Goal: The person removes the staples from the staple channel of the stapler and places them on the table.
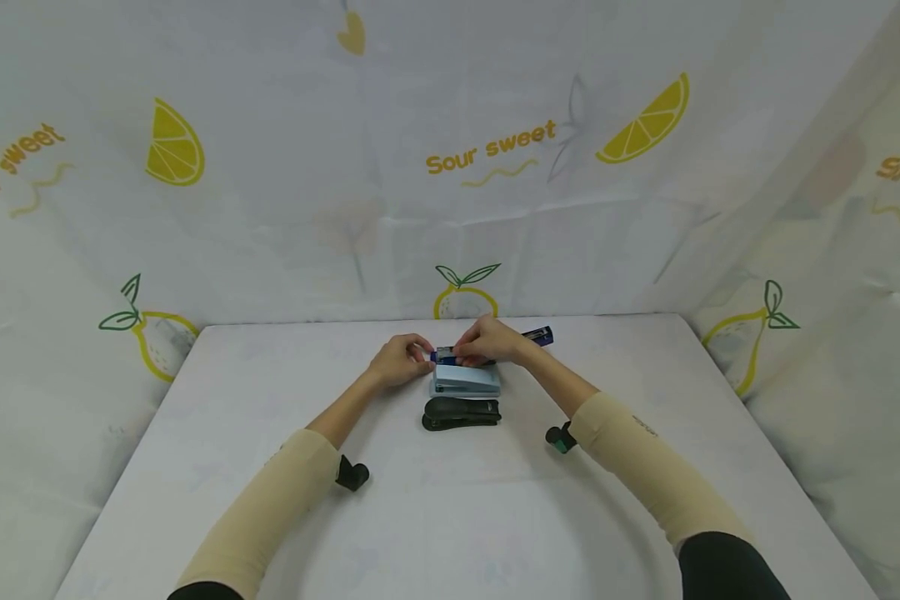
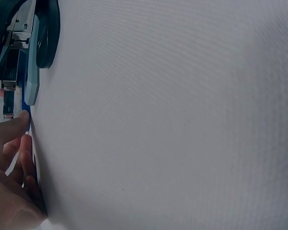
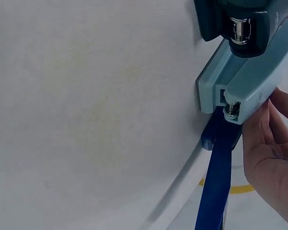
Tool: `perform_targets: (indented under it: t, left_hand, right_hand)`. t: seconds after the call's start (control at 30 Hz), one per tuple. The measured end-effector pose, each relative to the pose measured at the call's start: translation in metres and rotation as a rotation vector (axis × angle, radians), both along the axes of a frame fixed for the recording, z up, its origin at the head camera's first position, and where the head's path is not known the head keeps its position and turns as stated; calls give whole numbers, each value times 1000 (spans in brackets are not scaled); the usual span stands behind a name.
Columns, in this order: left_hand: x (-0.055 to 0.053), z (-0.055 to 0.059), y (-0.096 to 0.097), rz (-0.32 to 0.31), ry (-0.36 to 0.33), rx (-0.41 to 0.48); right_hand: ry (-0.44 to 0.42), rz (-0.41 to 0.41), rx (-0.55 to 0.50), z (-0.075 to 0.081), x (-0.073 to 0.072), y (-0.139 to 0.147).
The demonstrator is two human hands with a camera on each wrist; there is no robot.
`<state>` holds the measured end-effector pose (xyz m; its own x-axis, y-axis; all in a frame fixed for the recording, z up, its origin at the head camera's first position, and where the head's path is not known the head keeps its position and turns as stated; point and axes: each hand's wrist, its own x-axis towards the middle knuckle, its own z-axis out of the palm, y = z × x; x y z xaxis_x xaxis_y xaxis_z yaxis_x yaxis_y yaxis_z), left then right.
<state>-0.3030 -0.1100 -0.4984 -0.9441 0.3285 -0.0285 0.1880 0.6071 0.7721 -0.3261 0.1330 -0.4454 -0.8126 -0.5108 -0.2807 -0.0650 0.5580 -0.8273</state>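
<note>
A dark blue stapler (image 1: 537, 336) lies at the back of the row, its long top arm (image 3: 214, 187) swung open to the right. At its left end my left hand (image 1: 399, 362) holds the blue base (image 2: 27, 122) between thumb (image 2: 20, 121) and fingers. My right hand (image 1: 491, 342) bends over the stapler's middle, fingertips pinching at the metal part (image 1: 444, 353); what lies between them is hidden. Directly in front sits a light blue stapler (image 1: 467, 380), partly hiding the right fingers in the right wrist view.
Nearest me in the row is a dark green-black stapler (image 1: 461, 414), parallel to the light blue one. The white table (image 1: 450, 525) ends at a hanging white cloth (image 1: 285, 250) with lemon prints. Small black wrist mounts (image 1: 352, 475) stick out below both beige sleeves (image 1: 645, 458).
</note>
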Motion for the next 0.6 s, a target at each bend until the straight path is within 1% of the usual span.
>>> perform_targets:
  t: [0.3,0.47,0.6]
  left_hand:
    - [0,0,1,-11,5,17]
    - [1,2,1,-14,10,21]
    - [1,2,0,-9,5,21]
  right_hand:
    - [-207,-48,-60,2,-6,0]
    - [-316,-96,-133,2,-7,0]
    - [-374,-133,-189,0,-6,1]
